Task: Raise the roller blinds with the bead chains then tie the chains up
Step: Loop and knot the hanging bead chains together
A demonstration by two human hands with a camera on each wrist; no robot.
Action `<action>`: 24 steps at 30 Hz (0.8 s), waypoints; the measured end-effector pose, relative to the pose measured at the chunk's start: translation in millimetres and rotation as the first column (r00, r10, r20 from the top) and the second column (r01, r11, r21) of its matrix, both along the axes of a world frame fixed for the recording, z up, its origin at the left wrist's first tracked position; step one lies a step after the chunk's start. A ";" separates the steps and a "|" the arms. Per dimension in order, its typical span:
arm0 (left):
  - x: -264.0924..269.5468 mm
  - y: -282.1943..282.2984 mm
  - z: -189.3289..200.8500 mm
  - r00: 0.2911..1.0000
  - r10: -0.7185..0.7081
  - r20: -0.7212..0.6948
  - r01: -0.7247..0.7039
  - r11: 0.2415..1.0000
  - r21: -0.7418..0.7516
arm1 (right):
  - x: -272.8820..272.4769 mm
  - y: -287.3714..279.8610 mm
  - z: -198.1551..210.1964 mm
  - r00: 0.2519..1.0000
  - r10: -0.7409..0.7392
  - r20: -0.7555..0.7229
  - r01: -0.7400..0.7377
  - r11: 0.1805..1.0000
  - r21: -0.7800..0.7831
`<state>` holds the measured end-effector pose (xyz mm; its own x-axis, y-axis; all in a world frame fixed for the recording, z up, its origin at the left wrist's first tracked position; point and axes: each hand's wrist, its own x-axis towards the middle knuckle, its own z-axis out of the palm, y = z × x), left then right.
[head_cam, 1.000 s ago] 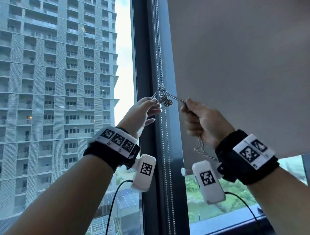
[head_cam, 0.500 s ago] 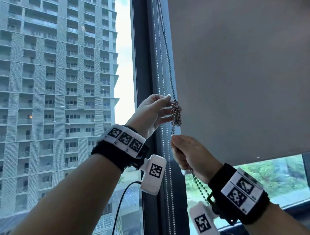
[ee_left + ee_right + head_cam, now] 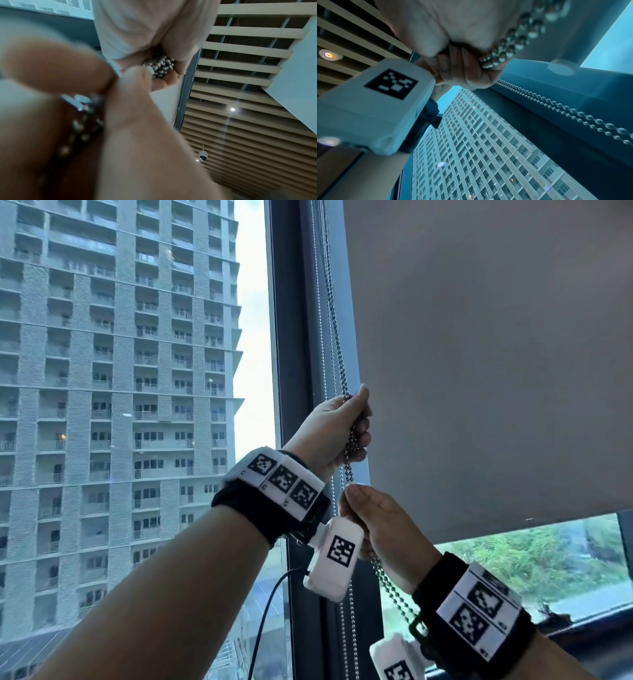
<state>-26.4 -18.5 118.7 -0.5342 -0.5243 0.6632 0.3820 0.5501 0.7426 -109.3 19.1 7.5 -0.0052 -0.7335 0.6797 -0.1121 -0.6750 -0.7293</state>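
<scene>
Both hands grip the bead chain (image 3: 337,337) — left hand (image 3: 334,433) above right hand (image 3: 383,525).

An office-like high-rise room: slatted ceiling (image 3: 240,65) with dome camera (image 3: 203,155), roller blind (image 3: 479,354), tower block (image 3: 120,371) outside.

Both forearms are raised, each with a black wrist strap. The left hand (image 3: 334,433) is uppermost, fingers curled, its grip closed on a bunched silver bead chain (image 3: 352,441). The right hand (image 3: 383,525) sits just below, fist closed on the same chain.
</scene>
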 end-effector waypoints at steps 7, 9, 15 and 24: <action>-8.3 4.2 9.6 0.974 0.084 -0.211 -0.096 0.994 -0.045 | -1.0 -3.9 0.3 1.000 0.027 0.000 -0.027 0.999 -0.036; -9.8 0.6 3.4 0.979 0.073 -0.192 -0.084 0.995 -0.045 | -3.7 -6.2 -4.9 0.999 -0.031 -0.042 0.030 1.000 -0.008; -8.3 -3.1 -6.7 0.997 0.054 -0.057 -0.054 0.999 0.002 | -11.7 -13.7 -8.3 0.981 -0.161 -0.110 0.158 0.987 -0.040; -6.3 3.4 -5.9 0.996 0.069 0.051 -0.070 0.998 0.011 | -10.4 -12.7 -6.7 0.966 -0.204 -0.158 0.185 0.975 -0.123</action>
